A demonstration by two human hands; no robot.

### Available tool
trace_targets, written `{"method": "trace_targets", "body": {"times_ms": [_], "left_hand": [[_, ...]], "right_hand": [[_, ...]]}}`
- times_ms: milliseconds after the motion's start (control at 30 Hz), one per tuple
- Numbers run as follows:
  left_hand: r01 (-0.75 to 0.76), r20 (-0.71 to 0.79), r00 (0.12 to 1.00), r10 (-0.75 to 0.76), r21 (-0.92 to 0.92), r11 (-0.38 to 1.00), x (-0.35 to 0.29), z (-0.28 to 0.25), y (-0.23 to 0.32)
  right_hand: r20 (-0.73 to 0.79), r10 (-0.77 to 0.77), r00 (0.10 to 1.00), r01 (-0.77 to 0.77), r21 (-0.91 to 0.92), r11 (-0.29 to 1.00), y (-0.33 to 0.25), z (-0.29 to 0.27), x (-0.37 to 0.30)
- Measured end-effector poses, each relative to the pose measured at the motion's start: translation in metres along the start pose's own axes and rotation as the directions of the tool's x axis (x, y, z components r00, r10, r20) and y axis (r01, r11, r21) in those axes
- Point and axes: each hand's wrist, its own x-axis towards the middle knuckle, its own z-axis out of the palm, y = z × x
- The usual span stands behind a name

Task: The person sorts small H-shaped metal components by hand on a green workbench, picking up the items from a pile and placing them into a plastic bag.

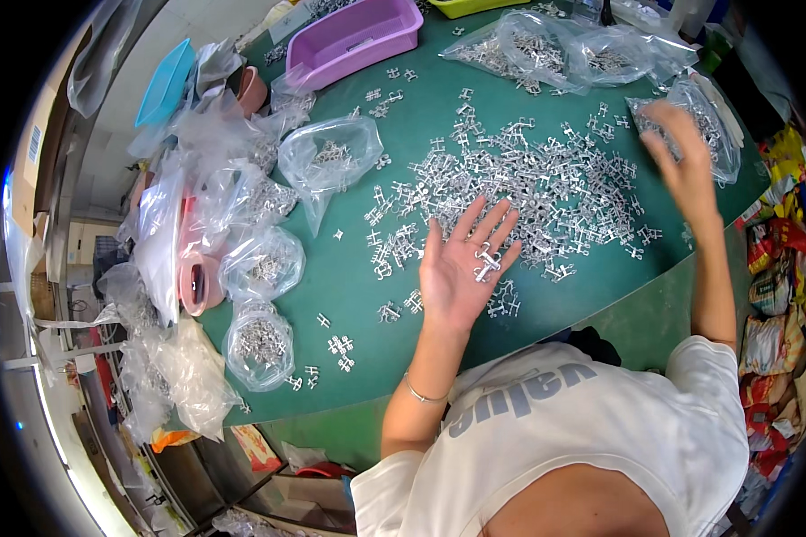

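My left hand [464,273] is turned palm up over the near part of the loose heap, its fingers spread. A few small silvery metal pieces [486,263], shaped like little H-shaped clips, lie across its fingers. My right hand [687,166] is at the right, slightly blurred, over the edge of a clear plastic bag [718,148] with metal pieces inside. Its thumb and fingers are apart, and nothing shows between them. A wide heap of the same metal pieces [546,179] covers the middle of the green table [349,259].
Clear bags with metal pieces stand along the left, among them one near the front [260,345]; another big bag [519,49] lies at the back. A purple basin [354,40] stands at the far side. Colourful packages [775,242] lie beyond the table's right edge.
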Motion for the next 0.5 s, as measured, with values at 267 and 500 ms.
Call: {"method": "trace_targets", "body": {"times_ms": [267, 500], "left_hand": [[0.006, 0.093, 0.996, -0.007, 0.009, 1.000, 0.003, 0.006, -0.012], [0.052, 0.047, 0.997, -0.057, 0.116, 0.992, 0.005, 0.016, -0.026]], "right_hand": [[0.319, -0.385, 0.866, 0.194, 0.495, 0.847, -0.114, 0.076, -0.040], [0.241, -0.039, 0.970, -0.126, 0.630, 0.766, -0.074, 0.060, -0.036]]}}
